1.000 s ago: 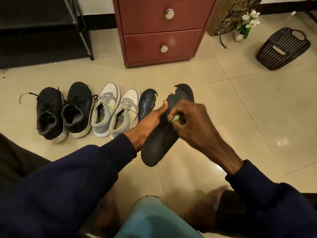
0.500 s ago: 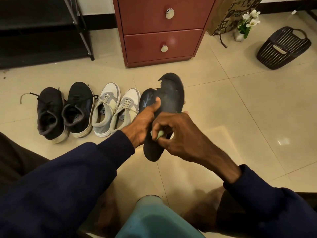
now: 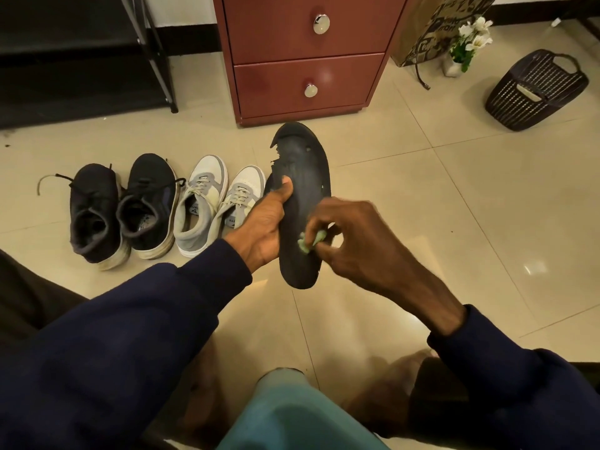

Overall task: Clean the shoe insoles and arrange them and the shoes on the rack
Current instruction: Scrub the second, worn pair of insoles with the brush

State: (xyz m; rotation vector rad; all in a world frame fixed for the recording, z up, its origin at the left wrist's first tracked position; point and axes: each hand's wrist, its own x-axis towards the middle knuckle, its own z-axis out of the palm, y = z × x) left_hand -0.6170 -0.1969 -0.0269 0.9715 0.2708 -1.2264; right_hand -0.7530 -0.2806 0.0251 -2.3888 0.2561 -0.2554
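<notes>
Head view: a seated person looked down at the tiles and at both hands
Rack: stood far left by the wall; its dark shelves held no shoes in the part shown, so arranging seemed not yet begun
Black shoes: a pair side by side on the tiles, toes away from the person, laces loose; probably lined up to wait for their insoles
Grey shoes: next in the row, just beside the left hand
Left hand: curled round the insole's left edge, thumb pressed on its face, fingers hidden behind; it seemed to brace the piece and turn its face up for wiping
Insole: held in the air between the two hands, above the tiles and in front of the drawers, toe end pointing away; black and matte, ragged and torn at the toe's left edge, with small holes near the right edge; it looked thin, which may explain the grip at mid-length
Cloth: a small pale green wad against the insole's lower half
Right hand: fingers pinched the cloth; its outline was blurred, which suggested rubbing
Basket: lay tipped on the tiles far right, well apart
</notes>
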